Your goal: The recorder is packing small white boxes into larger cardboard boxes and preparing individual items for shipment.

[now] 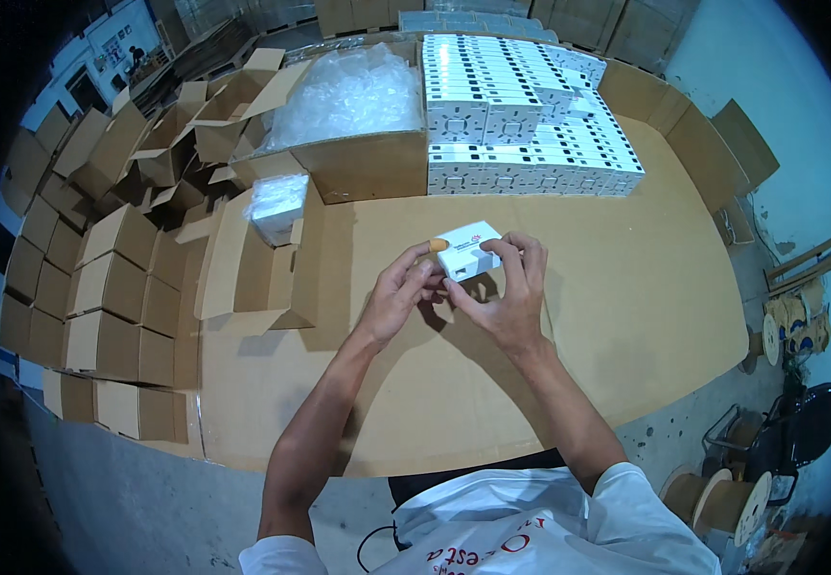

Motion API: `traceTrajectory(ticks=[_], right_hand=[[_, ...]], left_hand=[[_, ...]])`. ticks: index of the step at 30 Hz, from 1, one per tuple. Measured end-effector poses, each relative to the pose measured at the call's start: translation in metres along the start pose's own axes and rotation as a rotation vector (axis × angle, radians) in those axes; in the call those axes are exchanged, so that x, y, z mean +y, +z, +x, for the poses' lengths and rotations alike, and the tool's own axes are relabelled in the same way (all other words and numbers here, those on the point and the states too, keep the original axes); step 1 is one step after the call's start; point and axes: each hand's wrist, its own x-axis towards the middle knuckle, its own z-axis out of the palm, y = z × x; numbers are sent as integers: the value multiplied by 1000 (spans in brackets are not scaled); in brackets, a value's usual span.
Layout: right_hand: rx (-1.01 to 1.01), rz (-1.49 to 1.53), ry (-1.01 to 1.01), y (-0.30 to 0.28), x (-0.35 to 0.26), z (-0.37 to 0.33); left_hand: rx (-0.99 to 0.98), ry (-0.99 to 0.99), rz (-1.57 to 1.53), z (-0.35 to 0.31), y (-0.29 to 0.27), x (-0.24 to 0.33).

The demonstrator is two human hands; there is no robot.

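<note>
Over the middle of the cardboard-topped table (646, 316), a small white box (468, 251) is held between my two hands. My left hand (404, 286) grips its left end, with an orange finger cot (438, 245) on one fingertip. On the box's right side, the thumb and fingers of my right hand (514, 292) close around it. To the left, an open brown carton (253, 278) holds several items in clear bubble wrap (277, 203). Beyond my hands, many white boxes (530, 168) are stacked in rows.
A large carton (368, 165) full of bubble wrap sheets (353, 96) stands behind the open carton. Brown cartons (114, 287) are stacked along the left edge, with open ones (161, 134) behind them. A black chair (799, 431) and cable reels (722, 503) stand on the floor at right.
</note>
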Motion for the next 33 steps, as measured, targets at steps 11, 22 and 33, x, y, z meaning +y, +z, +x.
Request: traceTrajectory(ticks=[11,22,33], right_hand=[[-47,570,352,37,31,-7],[-203,690,560,44,60,-4],[-261,341,426,38,62,-7]], left_hand=[[209,156,182,12,-22,-4],[228,232,250,27,-32,-16],[304,192,852,20,-30,-8]])
